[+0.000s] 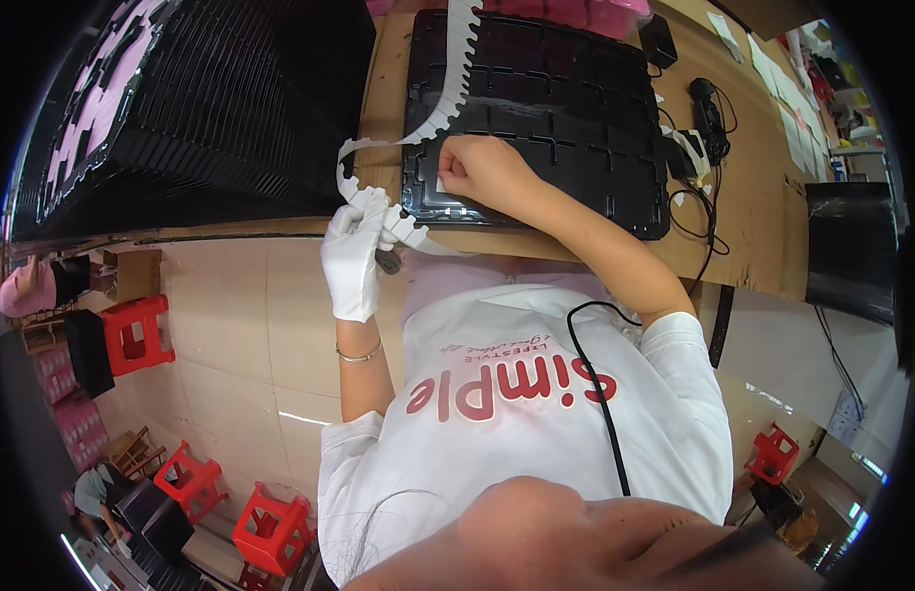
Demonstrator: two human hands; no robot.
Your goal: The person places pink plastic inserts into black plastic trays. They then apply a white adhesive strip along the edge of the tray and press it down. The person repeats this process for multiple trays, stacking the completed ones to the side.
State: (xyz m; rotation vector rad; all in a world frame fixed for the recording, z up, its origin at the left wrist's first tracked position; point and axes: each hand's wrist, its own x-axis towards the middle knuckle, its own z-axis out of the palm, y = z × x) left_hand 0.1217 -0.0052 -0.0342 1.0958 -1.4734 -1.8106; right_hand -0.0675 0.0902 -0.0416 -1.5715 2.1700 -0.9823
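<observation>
My left hand [350,258], in a white glove, is closed on a long white paper strip [453,91] with a notched edge. The strip runs from the far edge of view over the tray, loops beside the glove and trails below it toward my body. My bare right hand [489,169] has its fingers curled at the left side of a black plastic tray [585,128] with a moulded grid. A small white piece shows by its fingertips, but I cannot make out what they hold. The tray lies flat on a brown table [743,212].
A tall stack of black trays [260,108] stands at the left. On the right lie a black cable [715,212], a black handheld device [707,106] and papers [773,89]. Red stools [272,527] stand on the floor; another person [95,492] is at far lower left.
</observation>
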